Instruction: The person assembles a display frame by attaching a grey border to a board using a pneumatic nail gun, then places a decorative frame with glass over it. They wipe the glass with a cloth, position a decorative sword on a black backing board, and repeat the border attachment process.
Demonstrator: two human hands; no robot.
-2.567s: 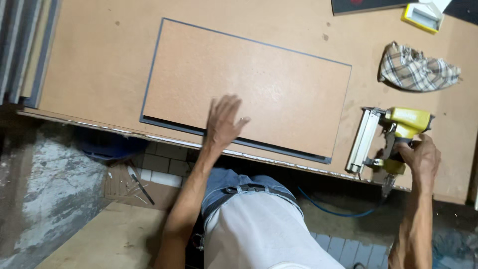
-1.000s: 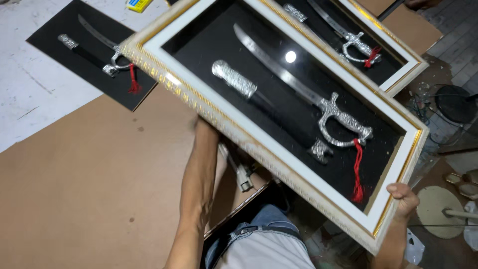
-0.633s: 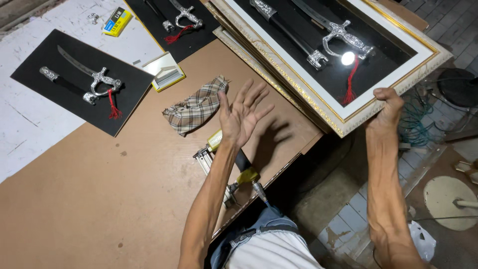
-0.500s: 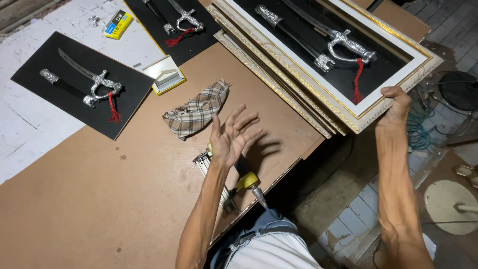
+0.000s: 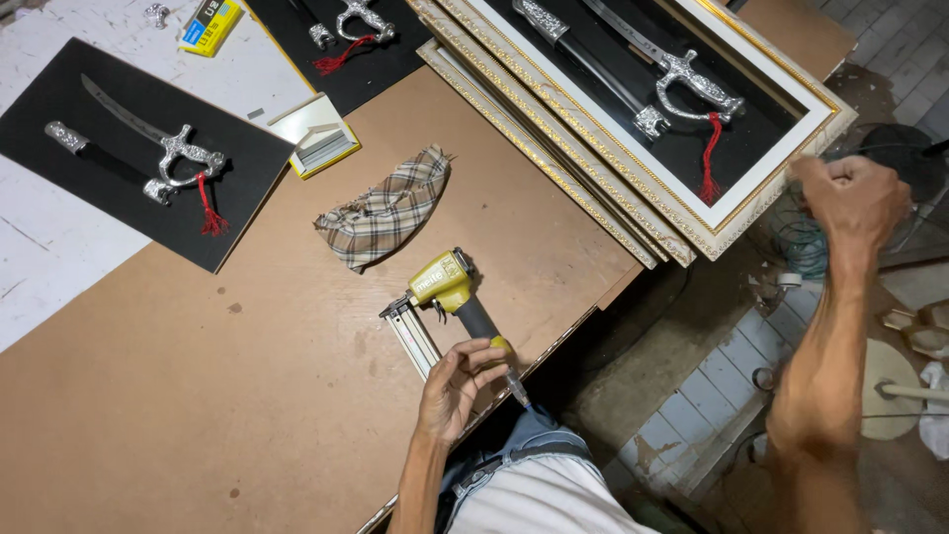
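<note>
My left hand (image 5: 457, 388) is at the table's near edge, and its fingers curl around the end of the dark handle of a yellow nail gun (image 5: 442, 284) that lies on the brown board (image 5: 198, 396). My right hand (image 5: 852, 194) hangs in the air off the table's right side. It is closed in a fist with nothing in it, just below the corner of a white and gold frame (image 5: 781, 79). That frame holds a silver dagger on black backing and tops a stack of similar frames (image 5: 534, 148).
A plaid cloth (image 5: 388, 210) lies just beyond the nail gun, with a small box of staples (image 5: 316, 133) behind it. A black panel with a dagger (image 5: 138, 158) sits at left. A yellow packet (image 5: 210, 22) lies at the top. Tiled floor and cables (image 5: 801, 247) are at right.
My right hand has let go of the frame and closed into a fist. My left hand has dropped from spread above the table onto the nail gun's handle.
</note>
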